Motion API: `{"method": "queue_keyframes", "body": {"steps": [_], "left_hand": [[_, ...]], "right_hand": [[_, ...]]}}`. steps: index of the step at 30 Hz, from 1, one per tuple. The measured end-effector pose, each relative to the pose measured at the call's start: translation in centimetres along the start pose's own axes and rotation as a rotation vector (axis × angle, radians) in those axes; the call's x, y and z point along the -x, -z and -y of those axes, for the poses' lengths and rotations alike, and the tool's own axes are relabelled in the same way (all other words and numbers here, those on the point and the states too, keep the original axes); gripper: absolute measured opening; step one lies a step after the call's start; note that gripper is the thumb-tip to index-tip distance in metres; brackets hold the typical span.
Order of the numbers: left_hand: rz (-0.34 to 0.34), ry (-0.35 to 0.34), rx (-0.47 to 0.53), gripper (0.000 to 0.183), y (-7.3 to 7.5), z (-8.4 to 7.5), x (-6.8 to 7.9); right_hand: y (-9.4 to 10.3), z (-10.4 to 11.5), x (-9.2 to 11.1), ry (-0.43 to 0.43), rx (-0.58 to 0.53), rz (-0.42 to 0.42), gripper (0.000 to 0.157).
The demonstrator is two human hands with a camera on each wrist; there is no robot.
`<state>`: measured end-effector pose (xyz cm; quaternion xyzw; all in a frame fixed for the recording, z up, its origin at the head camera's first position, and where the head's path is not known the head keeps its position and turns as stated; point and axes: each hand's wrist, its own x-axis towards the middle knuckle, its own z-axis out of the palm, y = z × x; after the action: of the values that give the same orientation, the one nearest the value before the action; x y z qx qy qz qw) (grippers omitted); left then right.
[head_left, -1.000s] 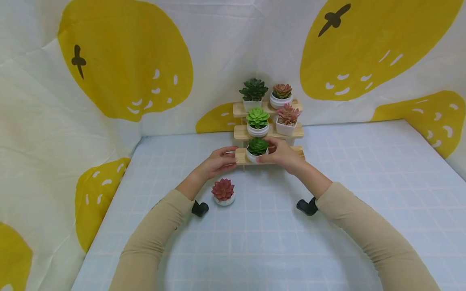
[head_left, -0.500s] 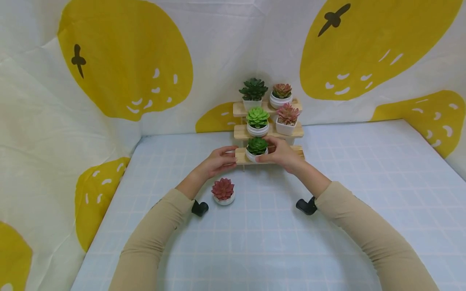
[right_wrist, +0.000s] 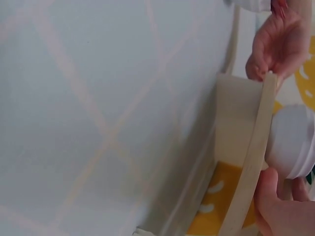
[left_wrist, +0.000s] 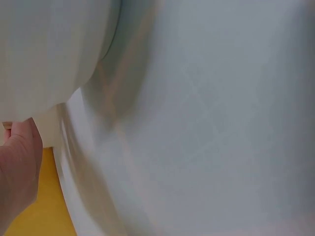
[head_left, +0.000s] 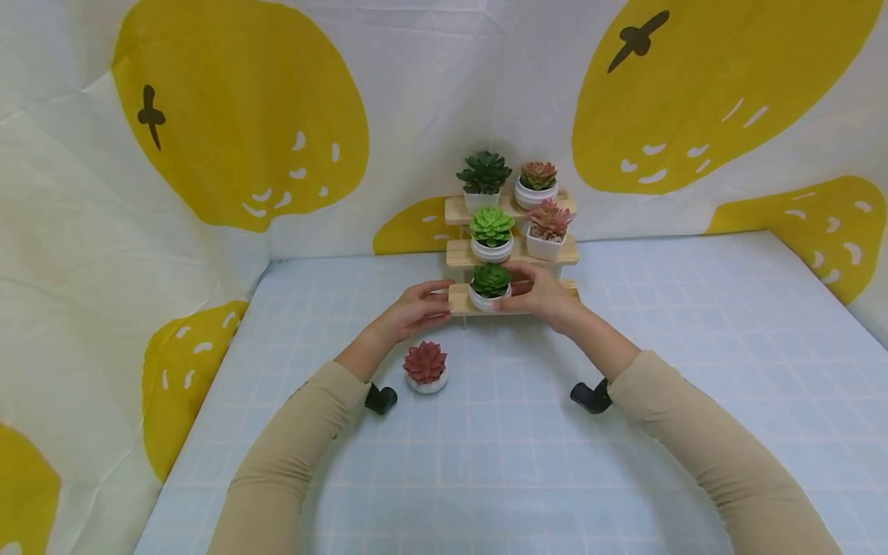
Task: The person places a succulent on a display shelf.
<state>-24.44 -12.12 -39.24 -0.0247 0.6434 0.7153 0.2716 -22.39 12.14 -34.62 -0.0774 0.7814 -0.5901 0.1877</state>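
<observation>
A dark green succulent in a round white pot (head_left: 490, 287) stands on the lowest step of the three-step wooden plant stand (head_left: 458, 299). My right hand (head_left: 548, 298) has its thumb at the pot's front and a finger behind it, from the right. In the right wrist view the thumb (right_wrist: 268, 184) lies close to the base of the white pot (right_wrist: 291, 142). My left hand (head_left: 416, 308) holds the left end of the lowest step; its grip is partly hidden. A red succulent in a white pot (head_left: 425, 367) stands on the table just below the left hand.
Higher steps carry a bright green succulent (head_left: 492, 231), a pink one (head_left: 548, 227), a dark green one (head_left: 483, 177) and a reddish one (head_left: 536, 183). White cloth with yellow fruit print (head_left: 416, 92) hangs close behind. Black devices (head_left: 381, 398) sit at both wrists.
My right hand and sleeve have shifted slightly right, the thumb sliding toward the pot's right edge. The dark green succulent stays in place on the step. My left hand has hardly moved.
</observation>
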Motion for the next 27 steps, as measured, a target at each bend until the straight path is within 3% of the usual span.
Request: {"method": "queue_keyframes", "body": {"steps": [15,27], "left_hand": [[0.012,-0.003,-0.013,0.052,0.1,0.2,-0.2],[0.006,-0.013,-0.023,0.053,0.0,0.0,-0.1]], "right_hand": [[1.2,-0.8,2.1,0.067,-0.085,0.033,0.063],[1.0,-1.7,3.8,0.06,-0.149,0.072,0.06]]}}
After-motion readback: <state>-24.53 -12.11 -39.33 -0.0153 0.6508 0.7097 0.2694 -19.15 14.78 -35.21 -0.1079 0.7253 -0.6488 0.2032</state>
